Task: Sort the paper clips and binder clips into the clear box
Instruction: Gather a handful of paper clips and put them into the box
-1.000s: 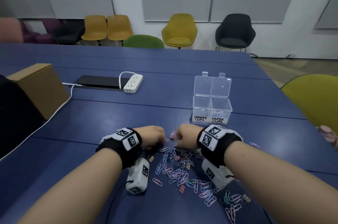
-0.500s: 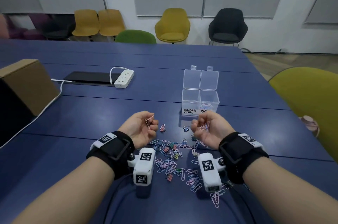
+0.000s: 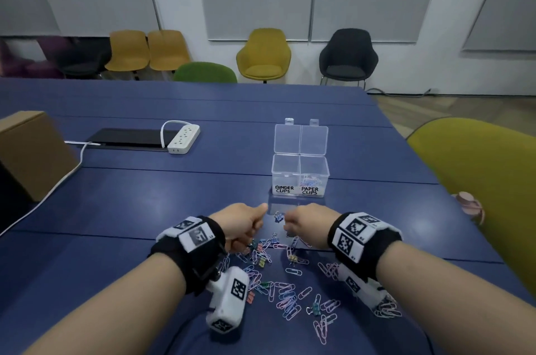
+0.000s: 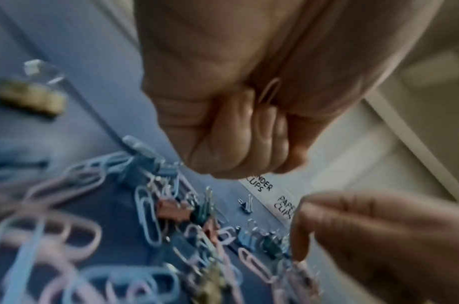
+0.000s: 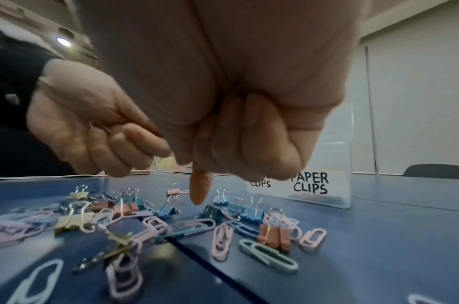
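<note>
A pile of pastel paper clips and small binder clips lies on the blue table in front of the clear box. The box is open; its left half is labelled BINDER CLIPS, and its right half, labelled PAPER CLIPS, holds some paper clips. My left hand hovers palm down over the pile's far edge, fingers curled round a pink paper clip. My right hand hovers beside it, fingers curled into the palm, its index finger pointing down at the binder clips. A blue binder clip stands between the hands.
A white power strip and a dark flat panel lie at the back left, and a cable runs past a cardboard box. A yellow-green chair stands at the table's right edge.
Half a second ago both palms faced up with paper clips in them. Both hands have since turned palm down and dropped back over the pile.
</note>
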Available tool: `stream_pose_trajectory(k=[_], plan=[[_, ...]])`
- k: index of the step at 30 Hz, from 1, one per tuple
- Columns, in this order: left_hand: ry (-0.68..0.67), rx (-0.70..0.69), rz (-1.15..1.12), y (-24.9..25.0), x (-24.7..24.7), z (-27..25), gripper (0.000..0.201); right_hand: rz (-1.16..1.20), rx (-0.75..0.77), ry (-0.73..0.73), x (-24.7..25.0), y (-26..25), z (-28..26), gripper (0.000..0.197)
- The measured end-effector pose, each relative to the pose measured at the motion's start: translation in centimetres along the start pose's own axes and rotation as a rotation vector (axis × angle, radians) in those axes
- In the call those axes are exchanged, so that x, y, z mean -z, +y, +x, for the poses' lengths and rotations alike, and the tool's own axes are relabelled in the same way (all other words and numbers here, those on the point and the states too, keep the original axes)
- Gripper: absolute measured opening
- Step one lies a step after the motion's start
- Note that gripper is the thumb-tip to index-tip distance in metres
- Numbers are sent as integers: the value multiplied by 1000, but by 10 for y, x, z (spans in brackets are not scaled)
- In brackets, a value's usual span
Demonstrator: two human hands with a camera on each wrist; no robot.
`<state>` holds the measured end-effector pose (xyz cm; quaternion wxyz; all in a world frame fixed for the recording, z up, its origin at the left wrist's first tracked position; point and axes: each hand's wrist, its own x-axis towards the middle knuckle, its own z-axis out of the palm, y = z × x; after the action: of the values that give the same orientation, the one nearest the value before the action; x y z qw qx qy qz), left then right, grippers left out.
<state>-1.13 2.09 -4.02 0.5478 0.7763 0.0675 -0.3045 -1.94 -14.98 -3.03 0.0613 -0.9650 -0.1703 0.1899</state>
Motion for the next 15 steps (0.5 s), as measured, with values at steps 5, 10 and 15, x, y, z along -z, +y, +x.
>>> stream_pose_trajectory(k=[5, 10, 15], plan=[[63, -296, 837, 9, -21, -1, 7, -6, -26, -2, -1, 6, 1, 15], [69, -301, 1112, 7, -33, 5, 18, -63, 40, -21, -3, 6, -2, 27], [95, -285, 1105, 3, -31, 15, 15, -139, 54, -52, -10, 4, -6, 28]])
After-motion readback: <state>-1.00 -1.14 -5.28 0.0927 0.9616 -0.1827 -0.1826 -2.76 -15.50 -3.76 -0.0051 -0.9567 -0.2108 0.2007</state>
